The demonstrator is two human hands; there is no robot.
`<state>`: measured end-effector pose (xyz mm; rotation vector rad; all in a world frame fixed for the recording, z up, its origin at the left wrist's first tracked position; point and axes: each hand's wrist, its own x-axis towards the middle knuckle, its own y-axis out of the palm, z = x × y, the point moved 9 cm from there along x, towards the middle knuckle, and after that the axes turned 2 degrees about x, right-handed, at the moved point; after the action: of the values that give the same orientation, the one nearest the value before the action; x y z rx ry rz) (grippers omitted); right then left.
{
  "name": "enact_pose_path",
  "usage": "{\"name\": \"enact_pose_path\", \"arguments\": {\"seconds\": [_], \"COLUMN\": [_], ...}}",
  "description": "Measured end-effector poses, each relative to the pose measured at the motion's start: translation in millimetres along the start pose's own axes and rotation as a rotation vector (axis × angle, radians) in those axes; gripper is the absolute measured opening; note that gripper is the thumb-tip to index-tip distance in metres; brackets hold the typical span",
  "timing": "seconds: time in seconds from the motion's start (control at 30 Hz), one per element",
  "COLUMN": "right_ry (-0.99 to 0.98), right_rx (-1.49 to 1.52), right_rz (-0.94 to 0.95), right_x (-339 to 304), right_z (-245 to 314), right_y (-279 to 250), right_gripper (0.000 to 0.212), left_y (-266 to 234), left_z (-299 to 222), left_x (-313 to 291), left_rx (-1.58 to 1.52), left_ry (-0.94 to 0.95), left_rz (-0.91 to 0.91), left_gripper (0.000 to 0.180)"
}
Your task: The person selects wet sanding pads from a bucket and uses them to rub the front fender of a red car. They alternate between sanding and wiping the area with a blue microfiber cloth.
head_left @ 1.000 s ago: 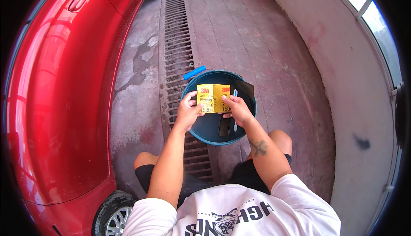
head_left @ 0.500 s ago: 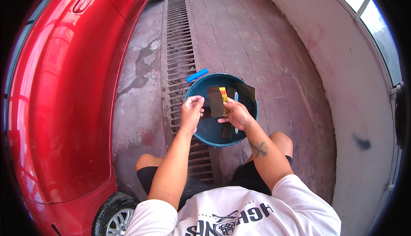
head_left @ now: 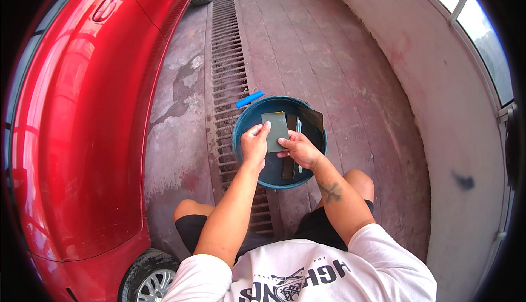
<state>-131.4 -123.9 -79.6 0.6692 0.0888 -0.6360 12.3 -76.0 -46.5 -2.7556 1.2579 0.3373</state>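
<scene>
Red car [head_left: 82, 126] is sitting at left, blue bucket [head_left: 244, 132] on the floor drain grate [head_left: 224, 83]. Both hands are pinching a grey abrasive sheet [head_left: 275, 131] over the bucket: left hand [head_left: 255, 147] gripping its left edge, right hand [head_left: 298, 149] its lower corner. Looks like sheet prep; next move probably needs a firm two-handed grip.

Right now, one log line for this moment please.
left hand: holds grey sheet | right hand: holds sheet | under: blue bucket | beside: red car
</scene>
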Motion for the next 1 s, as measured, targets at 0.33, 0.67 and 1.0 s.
{"name": "enact_pose_path", "arguments": {"seconds": [0.33,0.67,1.0], "right_ry": [-0.249,-0.511,-0.352], "right_rx": [-0.073,-1.019,-1.679], "right_rz": [-0.176,-0.491,-0.279], "right_x": [-7.6,-48.6,-61.3], "right_z": [44.3,117.7,54.9], "right_y": [9.4,-4.1,3.0], "right_gripper": [0.015,0.022,0.015], "left_y": [7.1,-1.8,17.7], "left_z": [-37.4,34.6,173.2], "left_x": [17.0,5.4,44.9], "left_rx": [0.298,0.331,1.577], "left_ry": [0.311,-0.381,-0.165], "left_rz": [-0.277,0.400,0.971], "left_gripper": [0.046,0.044,0.063]}}
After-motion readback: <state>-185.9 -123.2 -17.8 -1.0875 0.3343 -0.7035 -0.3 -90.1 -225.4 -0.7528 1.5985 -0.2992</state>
